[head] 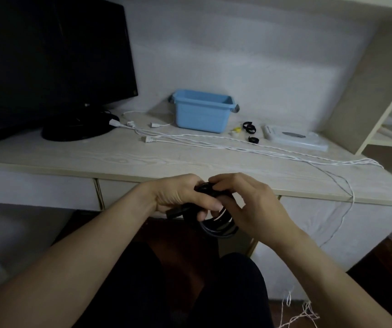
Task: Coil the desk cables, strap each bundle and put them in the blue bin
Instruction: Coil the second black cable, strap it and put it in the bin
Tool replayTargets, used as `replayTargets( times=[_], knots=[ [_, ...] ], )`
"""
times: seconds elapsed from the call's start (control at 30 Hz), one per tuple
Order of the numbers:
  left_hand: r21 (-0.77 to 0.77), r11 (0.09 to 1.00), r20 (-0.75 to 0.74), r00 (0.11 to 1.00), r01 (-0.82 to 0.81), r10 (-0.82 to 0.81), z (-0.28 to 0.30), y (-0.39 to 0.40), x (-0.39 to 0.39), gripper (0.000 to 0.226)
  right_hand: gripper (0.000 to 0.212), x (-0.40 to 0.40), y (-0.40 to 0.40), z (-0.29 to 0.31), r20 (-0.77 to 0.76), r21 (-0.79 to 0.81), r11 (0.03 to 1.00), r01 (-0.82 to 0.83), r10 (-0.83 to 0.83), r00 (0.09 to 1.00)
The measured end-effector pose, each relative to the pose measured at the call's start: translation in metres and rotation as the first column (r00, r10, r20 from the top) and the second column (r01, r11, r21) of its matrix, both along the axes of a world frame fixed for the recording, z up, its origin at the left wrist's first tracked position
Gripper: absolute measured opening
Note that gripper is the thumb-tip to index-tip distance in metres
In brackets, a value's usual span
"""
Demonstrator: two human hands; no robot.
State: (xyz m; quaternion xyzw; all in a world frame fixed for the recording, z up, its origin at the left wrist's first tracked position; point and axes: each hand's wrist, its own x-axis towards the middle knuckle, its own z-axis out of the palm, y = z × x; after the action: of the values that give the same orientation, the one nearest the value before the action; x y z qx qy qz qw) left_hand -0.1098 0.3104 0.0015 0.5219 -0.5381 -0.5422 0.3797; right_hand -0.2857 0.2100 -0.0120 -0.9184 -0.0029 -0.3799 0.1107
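Black cable coil (216,227) off desk front edge, clamped by left hand (180,197); right hand (249,204) pinching strap at top. Cinch tight, then blue bin (202,114).

Left hand (180,197) and right hand (249,204) grip a coiled black cable (216,229) before the desk (142,157)

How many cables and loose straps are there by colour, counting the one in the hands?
Black coiled cable, held in both hands: 1
White cables on the desk: count unclear, several tangled strands
Black straps loose on the desk: 2
Total clearly countable: 3
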Motion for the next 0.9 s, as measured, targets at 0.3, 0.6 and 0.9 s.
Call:
replayTargets(
  times=[0.3, 0.6, 0.9],
  knots=[
    [-0.003, 1.0, 0.177, 0.984, -0.012, 0.012, 0.011, -0.01, 0.009, 0.018, 0.029, 0.008, -0.007, 0.01, -0.2, 0.324, 0.925, 0.197, -0.137, 0.97],
    [-0.156, 0.965, 0.286, 0.926, -0.21, 0.248, 0.014, -0.02, 0.003, 0.004, 0.015, 0.021, -0.022, 0.022, -0.379, 0.521, 0.798, 0.303, -0.101, 0.92],
    [-0.033, 0.889, -0.333, 0.843, -0.458, 0.422, -0.002, -0.035, -0.018, 0.016, 0.025, 0.037, -0.006, 0.021, 0.083, 0.988, -0.131, -0.085, -0.021, 0.996]
  ],
)
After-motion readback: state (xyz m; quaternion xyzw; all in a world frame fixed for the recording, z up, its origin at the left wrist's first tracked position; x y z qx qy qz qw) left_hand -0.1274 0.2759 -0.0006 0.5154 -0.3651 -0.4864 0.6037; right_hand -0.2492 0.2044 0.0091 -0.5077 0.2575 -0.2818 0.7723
